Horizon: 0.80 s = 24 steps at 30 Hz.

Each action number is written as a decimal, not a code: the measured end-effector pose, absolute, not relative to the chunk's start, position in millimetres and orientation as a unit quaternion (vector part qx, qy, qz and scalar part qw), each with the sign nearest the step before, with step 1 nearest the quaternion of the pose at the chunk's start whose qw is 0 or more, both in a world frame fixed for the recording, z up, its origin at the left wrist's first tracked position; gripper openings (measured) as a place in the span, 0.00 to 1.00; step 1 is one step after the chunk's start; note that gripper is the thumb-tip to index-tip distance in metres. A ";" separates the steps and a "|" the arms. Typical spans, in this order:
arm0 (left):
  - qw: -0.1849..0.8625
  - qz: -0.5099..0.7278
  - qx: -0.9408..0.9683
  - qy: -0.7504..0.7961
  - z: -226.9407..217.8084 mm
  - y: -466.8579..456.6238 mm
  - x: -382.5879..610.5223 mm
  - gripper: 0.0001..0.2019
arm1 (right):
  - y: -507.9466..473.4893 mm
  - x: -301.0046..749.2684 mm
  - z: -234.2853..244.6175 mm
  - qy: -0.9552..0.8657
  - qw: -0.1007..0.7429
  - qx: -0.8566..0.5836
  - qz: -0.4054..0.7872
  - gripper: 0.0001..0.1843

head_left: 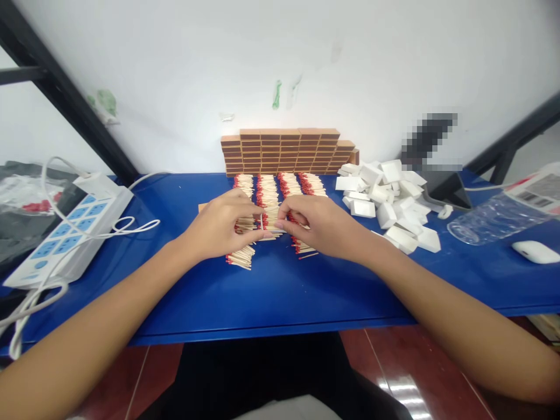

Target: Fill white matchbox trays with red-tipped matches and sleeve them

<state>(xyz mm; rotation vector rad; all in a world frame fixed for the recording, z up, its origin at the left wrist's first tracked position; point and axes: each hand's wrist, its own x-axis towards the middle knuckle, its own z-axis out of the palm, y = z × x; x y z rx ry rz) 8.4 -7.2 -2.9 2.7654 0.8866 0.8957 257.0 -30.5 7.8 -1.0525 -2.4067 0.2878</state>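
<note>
Four rows of red-tipped wooden matches, among them the leftmost row (240, 256) and the rightmost row (312, 184), lie side by side on the blue table (271, 303). Thumb and forefinger of my left hand (223, 224) close on matches at the near end of the second row (268, 195). From the other side my right hand (319, 224) has its thumb and fingertips pinched against the same matches. It also covers part of the third row (289, 184). A brown box corner (202, 207) peeks out behind my left hand.
Stacked brown matchboxes (280, 151) stand against the wall. White box trays (389, 198) are heaped at right, beside a dark phone-like device (446, 189), a clear plastic bottle (494, 219) and a white rounded case (536, 252). At left lies a power strip (74, 230) with loose cables.
</note>
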 end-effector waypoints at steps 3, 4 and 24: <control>0.048 0.292 0.910 0.289 -3.2 -6.4 8.1 0.21 | -30.1 258.1 6.2 -0.879 0.254 -0.394 0.089 0.05; 0.046 0.291 0.911 0.289 -3.2 -6.2 8.1 0.22 | -29.7 258.5 5.7 -0.879 0.252 -0.396 0.087 0.04; 0.046 0.294 0.919 0.260 -2.7 -7.7 9.5 0.19 | -27.5 256.3 3.9 -0.879 0.250 -0.390 0.111 0.06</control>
